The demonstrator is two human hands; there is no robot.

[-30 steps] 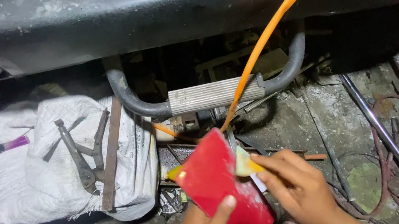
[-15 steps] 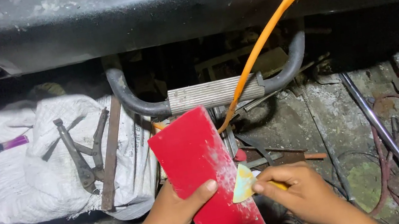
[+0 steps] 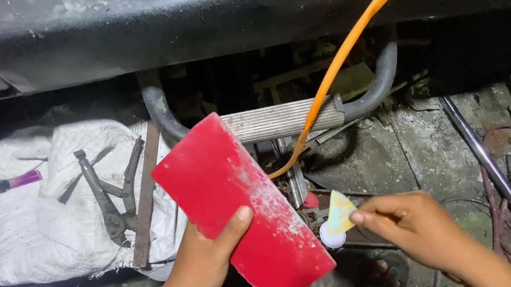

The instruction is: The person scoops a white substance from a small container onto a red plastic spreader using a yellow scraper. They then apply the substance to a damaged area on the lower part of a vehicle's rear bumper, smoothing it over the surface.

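The red board (image 3: 242, 210), a flat rectangular panel dusted with pale smears, is tilted above the ground in the left hand (image 3: 203, 268), thumb pressed across its face and fingers closed behind its lower edge. That is a one-sided grip near one end, so the board could pivot or slip out, and its upper corner sits close to the ribbed metal step (image 3: 282, 120) and the orange cable (image 3: 349, 46) hanging just behind it; a swing there might snag the cable.

The right hand (image 3: 412, 228) is closed into a pinch, thumb and forefinger clamped on a small yellowish scraper (image 3: 340, 210) (its handle end is hidden in the fist, so what kind of tool it is stays uncertain). Its tip hangs just beside the board's right edge, not touching it. A small white cap-like disc (image 3: 333, 236) lies directly below the blade.

To the left, a white sack (image 3: 29, 227) carries rusty pliers (image 3: 110, 197) and a purple lighter (image 3: 17, 181).
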